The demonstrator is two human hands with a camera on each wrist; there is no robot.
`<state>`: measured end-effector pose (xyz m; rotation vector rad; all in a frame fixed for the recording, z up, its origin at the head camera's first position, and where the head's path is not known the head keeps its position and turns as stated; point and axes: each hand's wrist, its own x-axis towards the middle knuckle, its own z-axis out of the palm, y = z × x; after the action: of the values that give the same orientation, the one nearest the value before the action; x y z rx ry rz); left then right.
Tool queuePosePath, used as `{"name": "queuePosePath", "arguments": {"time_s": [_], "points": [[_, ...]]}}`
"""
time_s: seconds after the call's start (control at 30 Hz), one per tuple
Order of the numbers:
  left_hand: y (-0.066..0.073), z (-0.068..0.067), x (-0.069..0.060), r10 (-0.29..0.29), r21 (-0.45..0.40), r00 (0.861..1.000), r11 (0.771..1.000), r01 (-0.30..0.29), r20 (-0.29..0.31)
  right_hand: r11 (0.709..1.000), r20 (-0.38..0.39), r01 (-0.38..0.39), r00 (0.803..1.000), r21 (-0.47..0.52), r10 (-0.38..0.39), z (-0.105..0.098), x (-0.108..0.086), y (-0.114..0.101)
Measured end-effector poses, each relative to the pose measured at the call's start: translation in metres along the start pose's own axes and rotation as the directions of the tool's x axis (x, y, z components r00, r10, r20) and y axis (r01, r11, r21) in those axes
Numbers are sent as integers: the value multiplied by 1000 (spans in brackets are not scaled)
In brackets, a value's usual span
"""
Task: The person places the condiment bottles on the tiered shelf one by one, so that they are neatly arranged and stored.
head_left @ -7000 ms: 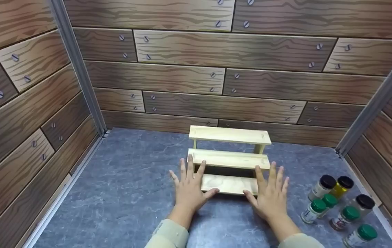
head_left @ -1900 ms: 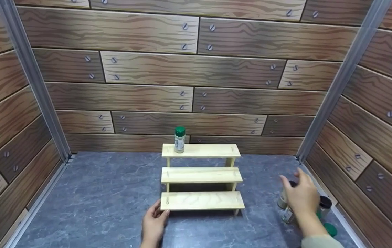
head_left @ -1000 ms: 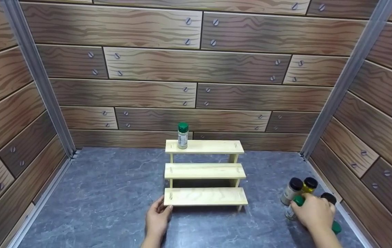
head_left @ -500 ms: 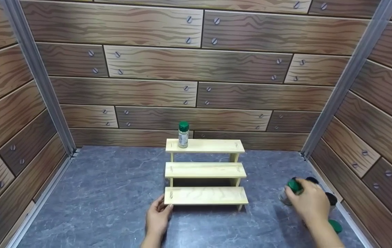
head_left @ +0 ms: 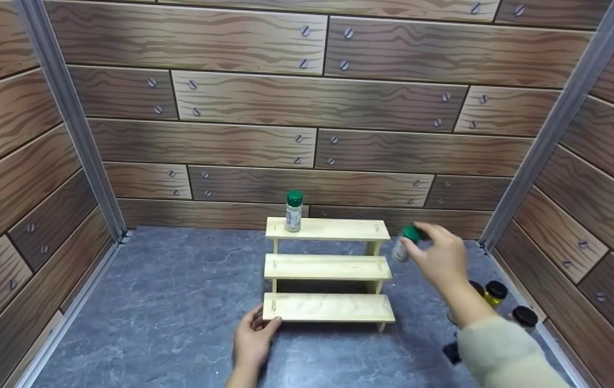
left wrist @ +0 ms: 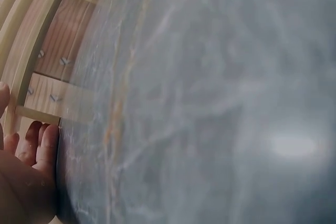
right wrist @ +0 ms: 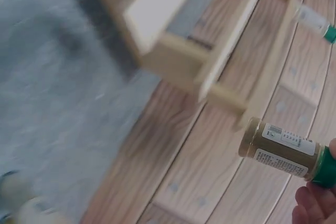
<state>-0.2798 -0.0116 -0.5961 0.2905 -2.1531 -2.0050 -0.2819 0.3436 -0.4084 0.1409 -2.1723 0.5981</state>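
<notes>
While the L hand (head_left: 253,338) holds the front L corner of a stepped wooden rack (head_left: 328,267), thumb at the front edge & fingers curled round the end, the R hand (head_left: 441,256) pinches a spice bottle (head_left: 401,252) by its green cap, fingers closed on it; the R wrist view shows brown contents & white labels. Held bottle: off the table (head_left: 177,302), R of the rack, on the side toward the table's back R corner; tilted, w/ base pointing L. Rack: three shelves, standing toward the table's back edge. A second green-capped bottle (head_left: 294,215) is upright nr the L end of the top shelf. Black-capped jars (head_left: 525,317) stand nr the table's R edge, partly hidden by the R sleeve (head_left: 501,350); exact no. can't be told.

Risks (judged): the grip appears to be on the cap only, so a loose cap or a slip could drop the bottle onto the table. If the R hand swings too low, its bottle may clip a shelf's R end, jolting the rack & toppling the bottle on top; a tug by the L hand could do likewise. The sleeve, close to the jars, might knock one over if the arm dips.
</notes>
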Motion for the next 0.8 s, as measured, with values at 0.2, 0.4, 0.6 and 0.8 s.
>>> {"name": "queuePosePath", "arguments": {"time_s": [0.2,0.4,0.6,0.8], "points": [[-1,2,4,20,38,1000,999,-21,13,982,127,-139,984,129,123,27,36,-31],[-2,1,4,22,63,999,998,-24,23,972,217,-201,961,120,172,52,52,-51],[0,-2,5,16,87,1000,996,-17,16,956,301,-257,931,140,206,71,61,-69],[-4,-3,3,9,95,1000,995,-10,9,924,368,-339,894,178,257,89,72,-80]]}}
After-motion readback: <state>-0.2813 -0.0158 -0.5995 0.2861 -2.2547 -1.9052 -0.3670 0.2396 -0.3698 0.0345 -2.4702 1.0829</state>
